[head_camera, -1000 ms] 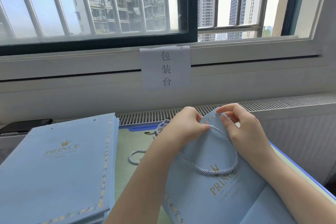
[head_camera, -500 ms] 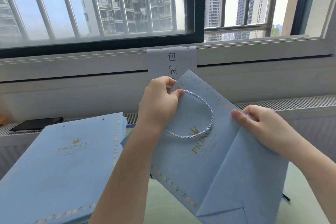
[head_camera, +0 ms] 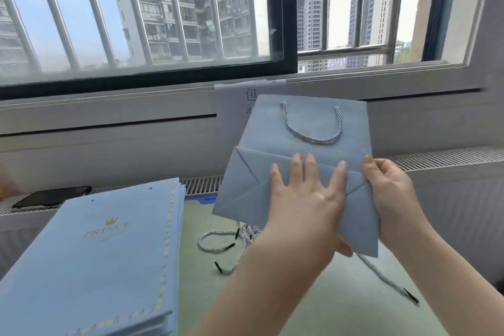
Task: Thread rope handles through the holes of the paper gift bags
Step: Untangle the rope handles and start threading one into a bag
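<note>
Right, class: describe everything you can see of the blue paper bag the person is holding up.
The paper bag is pale blue matte paper, folded flat and held up off the table before the window sill. Its folded bottom flap, with diagonal creases, faces the camera. A twisted pale rope handle hangs in a U from two holes near the top edge. The left hand presses straight fingers against the flap, thumb behind; the right hand holds the right edge.
</note>
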